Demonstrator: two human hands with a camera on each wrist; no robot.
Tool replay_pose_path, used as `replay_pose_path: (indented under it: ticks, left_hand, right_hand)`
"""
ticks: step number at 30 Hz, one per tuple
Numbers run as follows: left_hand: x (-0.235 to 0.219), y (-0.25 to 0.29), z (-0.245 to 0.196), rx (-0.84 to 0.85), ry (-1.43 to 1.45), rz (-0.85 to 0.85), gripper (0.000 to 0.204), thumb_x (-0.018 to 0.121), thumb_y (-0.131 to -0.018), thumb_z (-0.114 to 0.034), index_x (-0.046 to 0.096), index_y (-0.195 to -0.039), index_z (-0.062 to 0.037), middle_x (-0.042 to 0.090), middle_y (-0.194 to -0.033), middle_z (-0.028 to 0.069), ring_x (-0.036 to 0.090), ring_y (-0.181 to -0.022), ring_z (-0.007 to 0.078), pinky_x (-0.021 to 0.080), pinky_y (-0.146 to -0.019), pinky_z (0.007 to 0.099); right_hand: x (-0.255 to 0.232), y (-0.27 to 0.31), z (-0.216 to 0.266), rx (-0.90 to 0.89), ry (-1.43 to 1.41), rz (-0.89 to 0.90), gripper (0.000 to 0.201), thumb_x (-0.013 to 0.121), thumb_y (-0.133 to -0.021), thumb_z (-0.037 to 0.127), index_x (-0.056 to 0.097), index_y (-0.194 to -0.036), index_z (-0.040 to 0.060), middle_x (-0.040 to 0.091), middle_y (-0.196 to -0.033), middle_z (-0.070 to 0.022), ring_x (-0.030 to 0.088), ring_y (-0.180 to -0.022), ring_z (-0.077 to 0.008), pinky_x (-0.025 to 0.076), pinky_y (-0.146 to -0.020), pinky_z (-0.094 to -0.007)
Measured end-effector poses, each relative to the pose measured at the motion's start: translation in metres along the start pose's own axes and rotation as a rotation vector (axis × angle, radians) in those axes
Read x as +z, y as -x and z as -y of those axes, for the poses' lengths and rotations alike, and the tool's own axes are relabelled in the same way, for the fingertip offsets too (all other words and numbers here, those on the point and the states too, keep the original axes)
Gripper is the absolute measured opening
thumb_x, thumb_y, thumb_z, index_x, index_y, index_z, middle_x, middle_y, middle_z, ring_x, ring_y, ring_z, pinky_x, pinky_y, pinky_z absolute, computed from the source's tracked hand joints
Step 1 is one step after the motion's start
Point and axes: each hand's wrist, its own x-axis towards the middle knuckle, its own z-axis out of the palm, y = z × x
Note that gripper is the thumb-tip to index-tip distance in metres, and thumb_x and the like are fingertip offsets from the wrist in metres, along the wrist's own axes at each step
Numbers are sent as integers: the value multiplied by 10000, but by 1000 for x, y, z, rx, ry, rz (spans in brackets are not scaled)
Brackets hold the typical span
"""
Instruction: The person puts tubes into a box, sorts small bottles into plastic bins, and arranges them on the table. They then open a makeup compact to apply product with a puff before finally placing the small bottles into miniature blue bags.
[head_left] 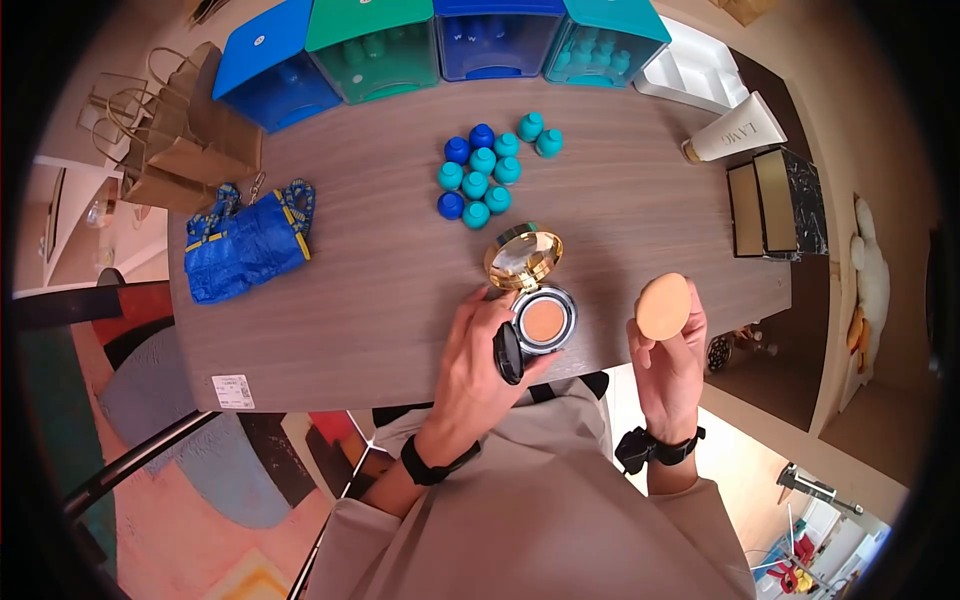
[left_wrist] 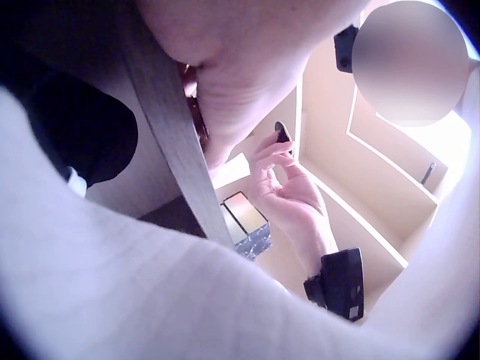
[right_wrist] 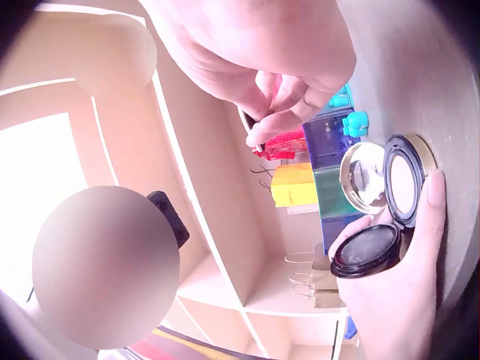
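My left hand grips an open round compact at the table's front edge, fingers behind it and thumb along its near side. Its gold mirrored lid stands raised, and a black inner cover hangs open to the left over the hand. In my right hand, to the right of the compact and apart from it, a beige oval puff is pinched between thumb and fingers. The right wrist view shows the compact with pan and mirror uncovered.
Several teal and blue small bottles stand mid-table. Colored bins line the back, beside a white tray. A blue bag and paper bags lie left; a cream tube and black box are right.
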Motion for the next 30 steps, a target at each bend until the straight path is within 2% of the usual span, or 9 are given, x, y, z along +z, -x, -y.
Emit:
replay_pose_path:
  ticks: [4, 7, 10, 13, 17, 19, 21, 27, 30]
  left_hand:
    - [0, 0, 1, 5, -2, 14, 911, 1072, -678, -160, 471, -1348, -24, 728, -1266, 214, 688, -1194, 481, 609, -991, 561]
    - [0, -1, 0, -1, 5, 5, 889, 1067, -683, -159, 481, -1338, -23, 724, -1279, 213, 684, -1202, 484, 605, -1002, 562]
    - [-2, -1, -2, 1, 1, 0, 864, 1054, -676, -126, 494, -1327, -34, 713, -1295, 213, 669, -1225, 493, 600, -1002, 568]
    - [-7, -2, -3, 32, 11, 39, 852, 1012, -679, -78, 496, -1349, 25, 644, -1350, 198, 651, -1200, 482, 601, -1021, 544]
    - [-6, 0, -2, 2, 30, 47, 810, 998, -685, -55, 506, -1323, 25, 644, -1336, 212, 643, -1214, 492, 592, -1028, 559]
    - [-5, -2, -3, 2, 52, 25, 799, 996, -698, -55, 506, -1324, 27, 643, -1327, 219, 642, -1216, 497, 593, -1017, 562]
    - [-5, -1, -3, 11, 49, 27, 807, 999, -700, -59, 503, -1332, 29, 640, -1320, 221, 640, -1220, 498, 595, -1006, 561]
    - [-3, -2, -4, 12, 55, 15, 827, 1004, -685, -53, 505, -1338, 34, 631, -1318, 213, 640, -1221, 496, 592, -1016, 557]
    - [-4, -2, -3, 1, 47, 33, 856, 1005, -676, -53, 501, -1362, 39, 623, -1333, 209, 639, -1225, 491, 587, -1030, 552]
  right_hand:
    - [3, -1, -9, -50, 15, 50, 130, 722, -1012, -14, 631, -1088, 39, 739, -973, -63, 654, -705, -101, 483, -574, -241]
    - [9, -3, -14, -325, 505, -24, 164, 775, -954, -30, 656, -1052, 25, 734, -950, -81, 662, -693, -144, 508, -585, -274]
    - [23, -9, -16, -993, 1343, 374, 231, 827, -809, -55, 697, -991, 1, 700, -967, -126, 702, -723, -255, 552, -598, -358]
    - [29, -14, -29, -738, 1488, 579, 254, 842, -764, -74, 710, -967, 3, 694, -935, -108, 677, -663, -249, 537, -551, -364]
    - [32, -4, -17, -914, 1420, 363, 372, 811, -705, -9, 738, -1070, 6, 663, -968, -78, 674, -698, -259, 541, -582, -373]
    - [29, -5, -17, -912, 1416, 350, 396, 807, -714, 8, 755, -1106, 1, 664, -980, -77, 675, -697, -254, 543, -590, -370]
    - [29, -15, -23, -789, 1579, 604, 348, 827, -715, 0, 790, -1061, 1, 667, -928, -81, 628, -627, -214, 527, -552, -347]
    - [24, -5, -19, -903, 1508, 436, 426, 768, -744, -8, 753, -1169, 7, 661, -1042, -77, 691, -711, -257, 545, -584, -365]
    - [22, -5, -24, -669, 1583, 545, 459, 768, -759, -48, 763, -1214, 8, 648, -1075, -83, 688, -715, -257, 554, -582, -389]
